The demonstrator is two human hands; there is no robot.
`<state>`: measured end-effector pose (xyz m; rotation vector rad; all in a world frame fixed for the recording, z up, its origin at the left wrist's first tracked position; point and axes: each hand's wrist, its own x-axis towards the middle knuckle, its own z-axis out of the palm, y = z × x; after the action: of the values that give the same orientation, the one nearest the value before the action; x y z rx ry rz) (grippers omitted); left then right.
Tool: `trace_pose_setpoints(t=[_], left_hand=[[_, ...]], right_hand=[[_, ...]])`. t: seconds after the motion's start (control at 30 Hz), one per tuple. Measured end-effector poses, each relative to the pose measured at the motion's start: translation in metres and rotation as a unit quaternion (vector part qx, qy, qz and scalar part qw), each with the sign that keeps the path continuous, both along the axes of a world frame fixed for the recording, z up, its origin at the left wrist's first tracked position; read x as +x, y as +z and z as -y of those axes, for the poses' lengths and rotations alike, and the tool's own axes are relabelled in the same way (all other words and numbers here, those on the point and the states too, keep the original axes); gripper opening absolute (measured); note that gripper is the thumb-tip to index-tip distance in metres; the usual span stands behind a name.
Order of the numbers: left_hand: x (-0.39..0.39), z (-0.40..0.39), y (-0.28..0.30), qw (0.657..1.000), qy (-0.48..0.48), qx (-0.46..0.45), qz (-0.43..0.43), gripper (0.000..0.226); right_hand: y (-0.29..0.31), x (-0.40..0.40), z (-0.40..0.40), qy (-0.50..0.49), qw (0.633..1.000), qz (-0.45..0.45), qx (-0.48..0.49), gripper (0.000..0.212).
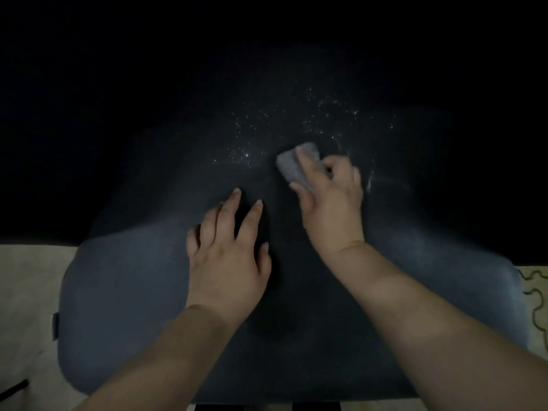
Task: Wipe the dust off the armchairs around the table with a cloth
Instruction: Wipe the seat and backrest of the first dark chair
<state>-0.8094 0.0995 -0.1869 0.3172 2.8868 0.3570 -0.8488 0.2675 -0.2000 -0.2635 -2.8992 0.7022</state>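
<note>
A dark blue-grey armchair (pixel 124 292) fills the view, its seat running back into deep shadow. White dust specks (pixel 249 149) lie scattered on the seat, more of them further back right. My right hand (pixel 332 200) grips a small folded grey cloth (pixel 292 167) and holds it against the seat just below the dust. My left hand (pixel 228 256) rests flat on the seat to the left, fingers spread and straight, holding nothing.
Pale floor (pixel 26 292) shows to the left of the chair. A light rug with a dark curly pattern (pixel 536 292) lies at the right edge. The upper part of the view is too dark to read.
</note>
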Motion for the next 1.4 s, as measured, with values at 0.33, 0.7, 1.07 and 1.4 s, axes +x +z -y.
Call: trace_pose_setpoints(t=[0.33, 0.7, 1.07, 1.4], left_hand=[[-0.011, -0.032, 0.006, 0.998, -0.068, 0.004, 0.004, 0.063], [-0.023, -0.056, 0.001, 0.996, -0.084, -0.008, -0.001, 0.062], [-0.023, -0.067, 0.001, 0.997, -0.082, -0.012, -0.001, 0.063], [-0.036, -0.083, -0.002, 0.998, -0.069, -0.005, -0.005, 0.061]], right_hand=[[0.002, 0.056, -0.069, -0.129, 0.992, 0.003, 0.015, 0.049], [0.006, 0.054, -0.091, -0.084, 0.996, 0.015, 0.021, 0.055], [-0.006, 0.039, -0.096, -0.038, 0.999, -0.01, 0.013, 0.049], [-0.013, -0.017, -0.091, -0.07, 0.996, -0.05, -0.012, 0.038]])
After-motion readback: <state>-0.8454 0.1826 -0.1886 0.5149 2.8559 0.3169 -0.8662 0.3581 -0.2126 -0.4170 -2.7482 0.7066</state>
